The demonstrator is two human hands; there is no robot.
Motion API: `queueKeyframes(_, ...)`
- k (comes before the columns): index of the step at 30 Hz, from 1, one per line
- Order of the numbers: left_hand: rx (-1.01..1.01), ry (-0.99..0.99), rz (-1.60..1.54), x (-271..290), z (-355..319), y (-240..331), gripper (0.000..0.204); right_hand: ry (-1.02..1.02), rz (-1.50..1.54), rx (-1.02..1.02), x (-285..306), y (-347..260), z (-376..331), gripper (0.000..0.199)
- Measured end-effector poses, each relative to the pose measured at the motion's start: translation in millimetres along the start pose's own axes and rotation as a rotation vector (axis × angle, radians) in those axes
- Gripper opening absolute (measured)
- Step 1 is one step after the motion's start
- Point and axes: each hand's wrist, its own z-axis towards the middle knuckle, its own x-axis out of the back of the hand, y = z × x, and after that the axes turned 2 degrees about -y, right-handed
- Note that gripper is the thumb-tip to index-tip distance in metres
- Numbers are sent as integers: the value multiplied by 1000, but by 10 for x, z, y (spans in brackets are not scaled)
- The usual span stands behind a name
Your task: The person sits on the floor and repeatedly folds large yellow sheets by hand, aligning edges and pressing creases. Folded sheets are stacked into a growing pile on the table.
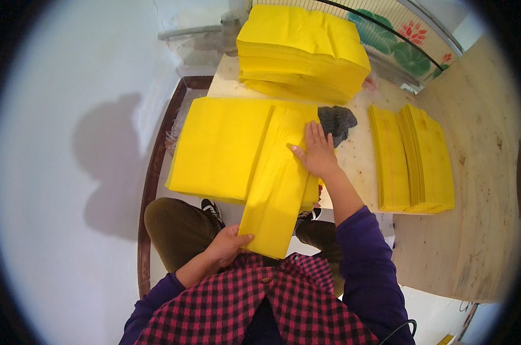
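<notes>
A long folded strip of yellow fabric (276,195) lies slantwise over the right part of a wide stack of yellow fabric sheets (220,146), its near end hanging past the table edge toward my lap. My left hand (229,244) grips the near left corner of that strip between thumb and fingers. Farther up, my right hand (319,152) rests flat on the fabric at the strip's right side, fingers stretched out and thumb apart. Just beyond those fingers, a crumpled dark grey cloth (336,123) lies on the table, partly against the stack.
A tall pile of yellow fabric (301,52) stands at the back of the wooden table (355,167). Folded yellow bundles (424,161) sit at the right, beside an upright wooden board (473,172). A white wall (71,190) rises at left. A lotus-patterned panel (395,37) is behind.
</notes>
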Motion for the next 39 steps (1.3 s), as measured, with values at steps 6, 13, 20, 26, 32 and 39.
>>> queueKeyframes(6,7,-3,66,-23,-11,59,27,21,-1,-17,-5,29,67,90)
queueKeyframes(13,33,16,48,-55,-42,83,28,294,262,-96,63,57,-130,68)
queueKeyframes(20,41,-46,-67,-100,-67,85,31,289,1230,-282,57,-75,-1588,26)
queueKeyframes(26,118,-8,-43,-229,-111,133,35,-273,1879,-321,-143,-529,-2222,45)
queueKeyframes(32,74,-56,11,-331,-142,170,36,-249,1987,-445,-274,-730,-2187,30)
queueKeyframes(39,74,-175,-63,-383,-28,327,40,-275,2108,-492,-161,-608,-2259,25)
